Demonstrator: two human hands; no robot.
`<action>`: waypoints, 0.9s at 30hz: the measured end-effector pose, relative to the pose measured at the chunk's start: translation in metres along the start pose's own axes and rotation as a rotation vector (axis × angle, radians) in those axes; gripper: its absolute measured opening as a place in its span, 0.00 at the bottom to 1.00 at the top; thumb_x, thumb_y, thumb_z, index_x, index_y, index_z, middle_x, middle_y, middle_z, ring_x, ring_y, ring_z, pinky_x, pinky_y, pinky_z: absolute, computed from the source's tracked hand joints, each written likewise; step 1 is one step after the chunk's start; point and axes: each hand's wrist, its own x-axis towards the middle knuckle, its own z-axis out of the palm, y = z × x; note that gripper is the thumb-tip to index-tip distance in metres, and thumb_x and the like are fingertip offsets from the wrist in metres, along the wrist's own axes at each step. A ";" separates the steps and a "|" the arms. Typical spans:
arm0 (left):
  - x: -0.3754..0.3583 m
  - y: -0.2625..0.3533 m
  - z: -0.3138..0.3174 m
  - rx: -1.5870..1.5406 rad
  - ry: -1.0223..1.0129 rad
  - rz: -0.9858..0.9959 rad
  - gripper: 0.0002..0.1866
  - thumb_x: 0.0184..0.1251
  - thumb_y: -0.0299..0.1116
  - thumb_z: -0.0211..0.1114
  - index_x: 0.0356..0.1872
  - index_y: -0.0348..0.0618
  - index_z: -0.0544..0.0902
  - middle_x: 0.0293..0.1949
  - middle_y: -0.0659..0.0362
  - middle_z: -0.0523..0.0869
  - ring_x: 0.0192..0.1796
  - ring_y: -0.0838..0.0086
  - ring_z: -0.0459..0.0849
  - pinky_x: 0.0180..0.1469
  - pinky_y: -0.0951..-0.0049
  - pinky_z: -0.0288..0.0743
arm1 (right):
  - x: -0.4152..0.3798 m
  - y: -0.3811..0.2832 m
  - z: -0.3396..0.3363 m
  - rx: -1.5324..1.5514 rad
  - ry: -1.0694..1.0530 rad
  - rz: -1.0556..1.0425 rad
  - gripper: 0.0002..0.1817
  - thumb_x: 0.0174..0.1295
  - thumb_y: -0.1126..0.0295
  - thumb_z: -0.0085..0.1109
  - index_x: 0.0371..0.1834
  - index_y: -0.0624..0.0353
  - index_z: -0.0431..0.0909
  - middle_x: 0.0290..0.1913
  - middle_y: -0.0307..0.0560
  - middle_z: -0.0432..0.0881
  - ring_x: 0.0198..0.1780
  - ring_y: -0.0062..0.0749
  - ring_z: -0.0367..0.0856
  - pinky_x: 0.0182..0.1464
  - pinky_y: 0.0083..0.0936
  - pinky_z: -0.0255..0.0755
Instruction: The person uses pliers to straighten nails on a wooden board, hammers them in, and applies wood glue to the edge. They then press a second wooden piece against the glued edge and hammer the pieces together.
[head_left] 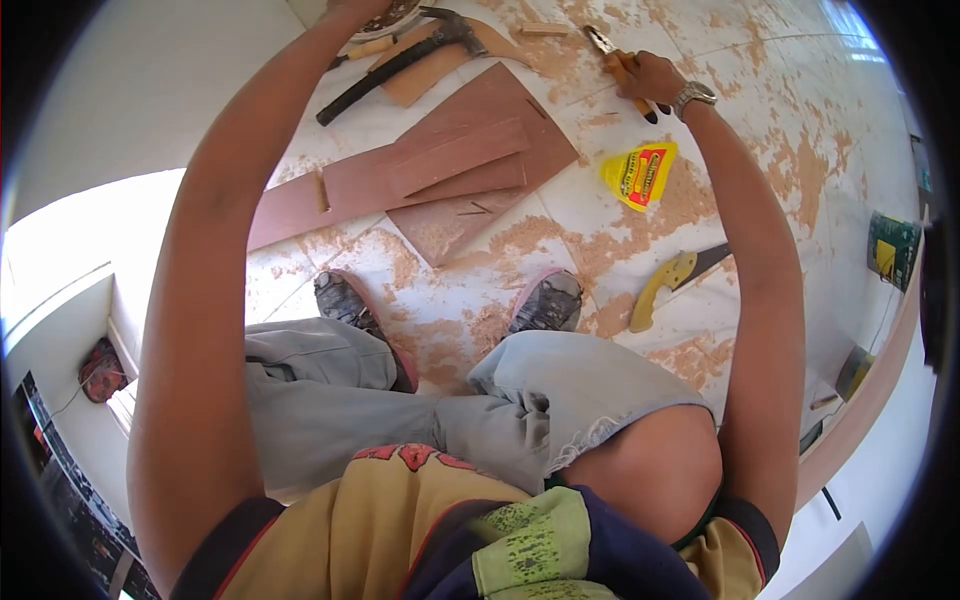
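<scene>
My right hand (pixel 652 80), a watch on its wrist, is closed around pliers (pixel 603 42) with orange and black handles, jaws pointing up and left just above the floor. At the top edge my left hand (pixel 358 8) reaches to a round container (pixel 395 18); its fingers are cut off by the frame, so their grip is hidden. Close below it lies a claw hammer (pixel 400 70) with a black handle, beside a tool with a wooden handle (pixel 368 49). A yellow packet with red print (pixel 640 176) rests on the floor below my right hand.
Reddish-brown boards (pixel 490 150) lie overlapped in front of my shoes (pixel 548 302). A handsaw with a yellow handle (pixel 662 288) is partly behind my right forearm. Sawdust covers much of the tiled floor (pixel 580 215). A small wood strip (pixel 544 30) lies left of the pliers.
</scene>
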 end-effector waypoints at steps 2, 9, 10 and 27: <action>-0.010 -0.034 0.013 0.039 0.057 0.187 0.14 0.69 0.40 0.67 0.48 0.45 0.90 0.44 0.45 0.91 0.45 0.51 0.90 0.50 0.55 0.82 | 0.015 0.018 0.000 0.007 0.029 0.027 0.32 0.56 0.49 0.76 0.54 0.64 0.82 0.48 0.62 0.88 0.52 0.49 0.89 0.55 0.39 0.81; -0.094 -0.047 0.045 0.022 -0.207 0.365 0.31 0.70 0.62 0.64 0.56 0.44 0.88 0.60 0.49 0.87 0.60 0.52 0.85 0.62 0.55 0.78 | -0.053 -0.129 -0.068 0.453 0.145 -0.300 0.19 0.70 0.57 0.63 0.52 0.63 0.84 0.31 0.47 0.87 0.30 0.30 0.83 0.35 0.31 0.76; -0.100 -0.045 0.046 0.036 -0.194 0.369 0.33 0.70 0.63 0.64 0.59 0.44 0.86 0.62 0.49 0.85 0.61 0.52 0.85 0.63 0.55 0.77 | -0.057 -0.148 -0.056 0.478 0.114 -0.268 0.18 0.71 0.60 0.61 0.53 0.64 0.84 0.30 0.44 0.85 0.29 0.28 0.81 0.35 0.30 0.75; -0.207 0.060 0.015 -0.323 -0.510 0.690 0.38 0.64 0.48 0.73 0.74 0.47 0.73 0.65 0.43 0.78 0.67 0.47 0.78 0.70 0.53 0.72 | -0.173 -0.180 -0.095 1.856 0.223 0.190 0.12 0.70 0.64 0.59 0.46 0.64 0.79 0.27 0.41 0.79 0.24 0.26 0.76 0.27 0.26 0.73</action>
